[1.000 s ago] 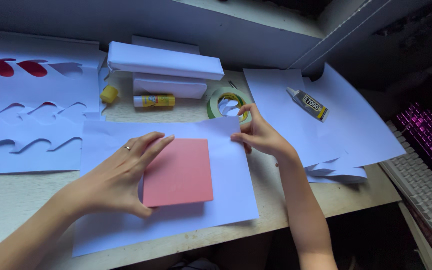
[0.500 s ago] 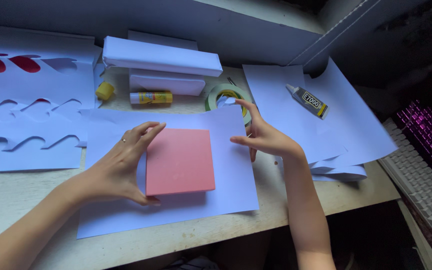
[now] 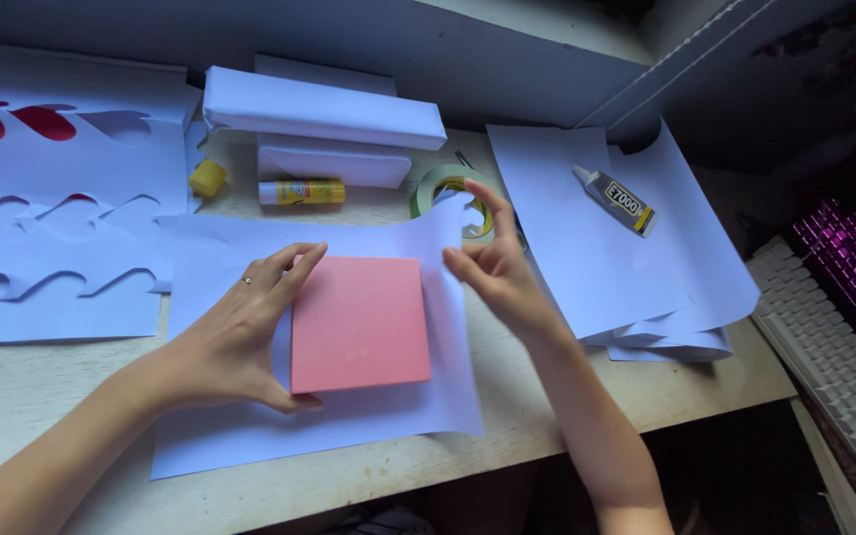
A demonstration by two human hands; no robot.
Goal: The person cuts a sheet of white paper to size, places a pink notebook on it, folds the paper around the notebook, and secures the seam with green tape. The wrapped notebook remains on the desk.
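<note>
Matt pink pad (image 3: 361,322) on smooth pale-blue paper sheet (image 3: 329,426); the desk (image 3: 42,381) looks like light wood laminate; the glue tube (image 3: 616,200) is glossy plastic.

A glue stick (image 3: 301,191) lies on its side at the back of the desk, just below a white wrapped box; its label is yellow with red and blue patches, and its yellow cap (image 3: 208,178) sits apart to its left. A small glue tube (image 3: 616,199) rests tilted on the pale blue sheets to the right, its label a black band with white lettering and yellow trim. No signs or screens appear.
</note>
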